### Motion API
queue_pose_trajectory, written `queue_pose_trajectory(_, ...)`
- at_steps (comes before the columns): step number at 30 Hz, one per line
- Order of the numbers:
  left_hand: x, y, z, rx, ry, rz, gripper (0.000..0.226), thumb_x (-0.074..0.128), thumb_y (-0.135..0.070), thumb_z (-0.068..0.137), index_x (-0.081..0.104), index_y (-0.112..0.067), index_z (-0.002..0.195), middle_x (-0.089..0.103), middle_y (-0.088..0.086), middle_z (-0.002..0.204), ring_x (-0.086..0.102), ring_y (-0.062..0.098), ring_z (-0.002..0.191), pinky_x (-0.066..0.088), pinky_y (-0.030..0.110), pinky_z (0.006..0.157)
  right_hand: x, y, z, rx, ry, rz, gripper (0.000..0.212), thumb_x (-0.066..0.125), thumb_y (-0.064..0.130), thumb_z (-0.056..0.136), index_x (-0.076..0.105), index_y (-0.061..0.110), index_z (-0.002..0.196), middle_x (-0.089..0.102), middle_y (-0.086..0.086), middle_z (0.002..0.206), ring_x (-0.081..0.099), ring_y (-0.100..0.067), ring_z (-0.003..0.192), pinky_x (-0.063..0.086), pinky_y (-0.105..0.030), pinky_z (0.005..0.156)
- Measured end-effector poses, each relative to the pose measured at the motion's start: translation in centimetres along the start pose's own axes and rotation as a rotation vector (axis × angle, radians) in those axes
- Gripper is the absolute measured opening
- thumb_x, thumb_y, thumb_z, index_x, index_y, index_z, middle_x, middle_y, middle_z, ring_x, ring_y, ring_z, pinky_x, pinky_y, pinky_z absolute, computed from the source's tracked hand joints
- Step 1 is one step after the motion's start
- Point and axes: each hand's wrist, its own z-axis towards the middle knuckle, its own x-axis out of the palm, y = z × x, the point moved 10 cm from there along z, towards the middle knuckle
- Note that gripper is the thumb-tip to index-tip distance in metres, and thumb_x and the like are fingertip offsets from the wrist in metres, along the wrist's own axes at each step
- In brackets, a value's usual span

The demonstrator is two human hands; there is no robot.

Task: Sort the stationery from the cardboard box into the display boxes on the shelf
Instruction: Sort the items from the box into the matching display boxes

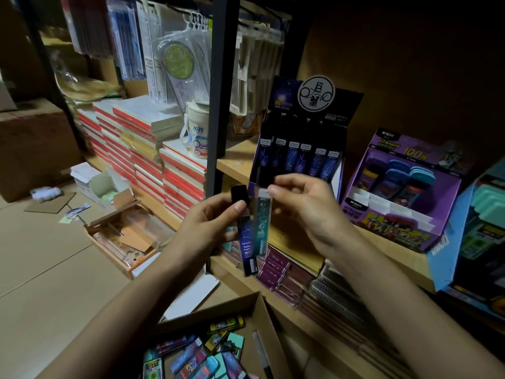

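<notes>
Two slim stationery packs are in hand, held upright side by side and touching: blue pack (247, 242) with a black cap on top, teal pack (261, 228) just to its right. Both are in the air in front of the shelf (237, 160) edge, just below the dark display box (340, 110) and well above the cardboard box (262, 318).

Left hand (210, 222): fingers curled behind the blue pack, thumb pressed on its front just under the cap. Right hand (306, 206): thumb and forefinger pinch the top end of the teal pack, the other fingers curled loosely.

The dark display box stands on the shelf with a row of similar blue packs upright in it, round logo card on top. Beside it on the right is a purple display box (393, 225) with flat cases in its slots, then a light-blue box (448, 258) at the frame edge.

The cardboard box sits on the floor below the hands, open, with mixed loose stationery (199, 354) inside, mostly small carded packs, in no order.

Left bay: red-edged notebook stacks (153, 160), a white cup (197, 129) marked 2026 on top, bagged rulers (177, 58) hanging above. Small open carton (109, 187) on the floor further left.
</notes>
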Motion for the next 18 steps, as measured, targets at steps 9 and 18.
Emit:
queue_pose_trajectory(9, -3.6, 0.2, 0.5, 0.01, -0.119, -0.041, 0.027, 0.055, -0.037, 0.082, 0.069, -0.023, 0.101, 0.07, 0.0, 0.104, 0.066, 0.014, 0.099, 0.051, 0.03, 0.077, -7.2, 5.7, 6.0, -0.31, -0.399, -0.206, 0.012, 0.061, 0.004, 0.088, 0.057, 0.01, 0.097, 0.06, 0.002, 0.088, 0.061, -0.014, 0.085, 0.054, -0.023, 0.072)
queue_pose_trajectory(18, -4.0, 0.6, 0.9, 0.013, -0.125, -0.029, 0.026, 0.055, -0.035, 0.082, 0.07, -0.023, 0.099, 0.072, 0.0, 0.101, 0.068, 0.013, 0.096, 0.055, 0.034, 0.079, -5.4, 5.8, 8.3, -0.4, -0.317, -0.406, 0.018, 0.065, 0.007, 0.086, 0.06, 0.02, 0.096, 0.064, 0.003, 0.092, 0.064, -0.017, 0.092, 0.055, -0.033, 0.083)
